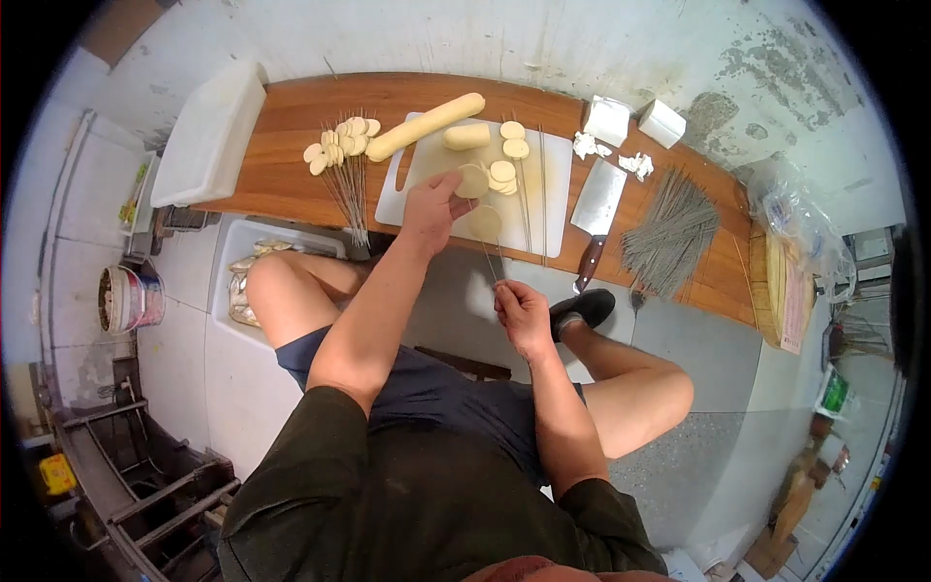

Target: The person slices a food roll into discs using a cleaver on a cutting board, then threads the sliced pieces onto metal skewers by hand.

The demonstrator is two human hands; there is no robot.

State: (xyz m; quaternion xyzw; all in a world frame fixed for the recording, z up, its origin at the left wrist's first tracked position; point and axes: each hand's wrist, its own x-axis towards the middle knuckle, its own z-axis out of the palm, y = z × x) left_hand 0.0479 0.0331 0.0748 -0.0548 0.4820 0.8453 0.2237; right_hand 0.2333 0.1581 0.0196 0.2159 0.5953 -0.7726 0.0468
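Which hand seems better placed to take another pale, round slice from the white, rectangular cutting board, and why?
Probably the left hand: it reaches over the white, rectangular cutting board, near the pale, round slices there, though holding one. The right hand, farther away, grips thin metal skewers.

Printed bucket [148, 297] at far left, white tub [210, 141], clear plastic bag [797, 231] (crumpled), stained wall [485, 47]
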